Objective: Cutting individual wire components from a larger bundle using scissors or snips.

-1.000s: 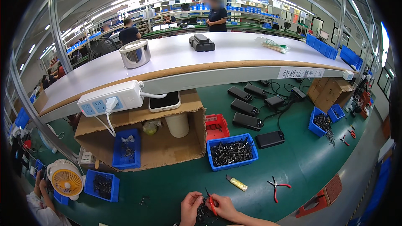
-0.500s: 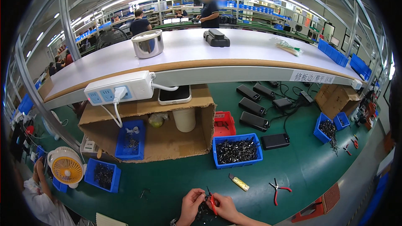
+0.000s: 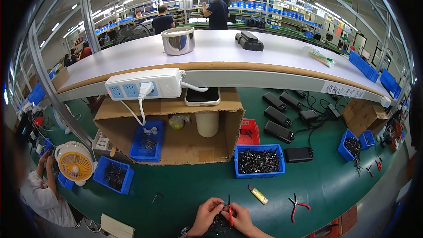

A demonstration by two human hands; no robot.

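The red-handled metal pliers (image 3: pixel 230 216) are in the right hand (image 3: pixel 242 221), whose fingers are closed around the grips, the dark tips pointing away from the person. Just beside them, the left hand (image 3: pixel 207 216) angles inward, thumb and fingertips pinched together (whatever sits between them is too small to make out). Below both, a heap of small dark parts (image 3: pixel 219 225) lies on the green surface (image 3: pixel 185 189), partly hidden by the hands. Beyond are a yellow-handled, dark-ended tool (image 3: pixel 259 195) and a filled blue rectangular plastic bin (image 3: pixel 261 176); spread-handled red pliers (image 3: pixel 294 207) lie to the right.
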